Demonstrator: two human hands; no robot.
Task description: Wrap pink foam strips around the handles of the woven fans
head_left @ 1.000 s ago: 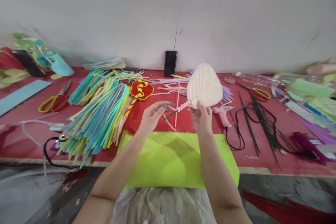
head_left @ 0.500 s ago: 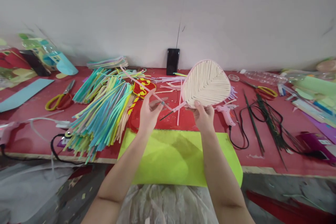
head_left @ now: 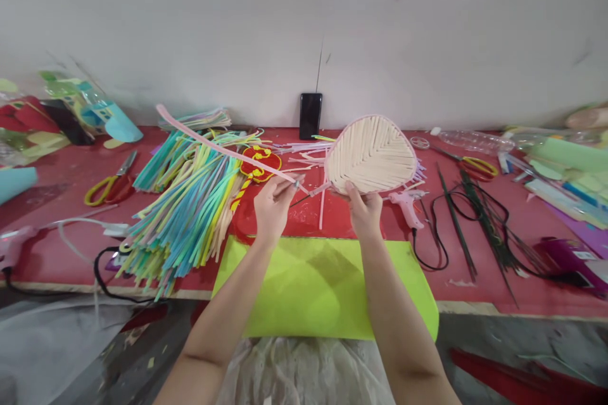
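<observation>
My right hand (head_left: 365, 210) grips the lower edge of a cream leaf-shaped woven fan piece (head_left: 371, 154) with a pink rim, held tilted above the red table (head_left: 332, 218). My left hand (head_left: 272, 204) pinches a long pink strip (head_left: 223, 148) that runs from the piece's stem up and to the left. A thin dark green stick (head_left: 300, 200) pokes out near the stem between my hands. A yellow-green foam sheet (head_left: 323, 288) lies at the table edge under my forearms.
A big heap of coloured strips (head_left: 185, 202) lies left, with red-and-yellow scissors (head_left: 110, 185) and a red-yellow ornament (head_left: 259, 161). A pink glue gun (head_left: 408, 205), black cable, dark wires (head_left: 479, 221) and more scissors (head_left: 472, 168) lie right. A black phone (head_left: 310, 116) leans on the white partition.
My left hand has pulled the pink strip out longer, up and to the left. The woven piece has tilted flatter, its face turned more toward me.
</observation>
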